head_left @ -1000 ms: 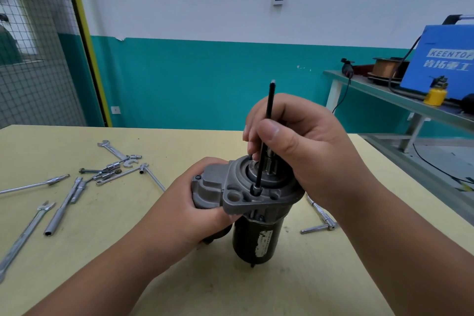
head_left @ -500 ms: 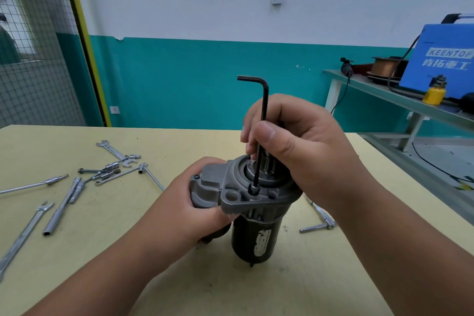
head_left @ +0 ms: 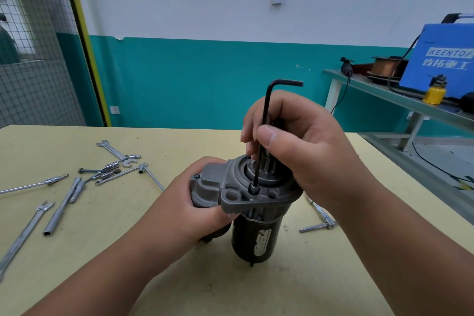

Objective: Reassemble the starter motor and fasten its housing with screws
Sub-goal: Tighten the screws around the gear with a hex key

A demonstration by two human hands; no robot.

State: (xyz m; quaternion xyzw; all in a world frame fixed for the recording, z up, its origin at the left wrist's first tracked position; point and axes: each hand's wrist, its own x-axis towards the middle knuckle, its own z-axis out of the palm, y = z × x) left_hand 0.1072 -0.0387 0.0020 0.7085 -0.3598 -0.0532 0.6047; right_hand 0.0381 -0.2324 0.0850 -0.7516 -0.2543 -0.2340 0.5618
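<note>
The hex key's (head_left: 266, 105) short arm now points toward the right of the frame, where half a second ago it pointed left. The key is being spun, so the screw (head_left: 254, 189) is likely running down into the grey housing (head_left: 230, 197). The right hand (head_left: 307, 151) pinches the key's shaft just above the starter motor (head_left: 256, 233), which stands upright at frame centre on the bench (head_left: 102, 251). The left hand (head_left: 195, 213) grips the housing's left side.
</note>
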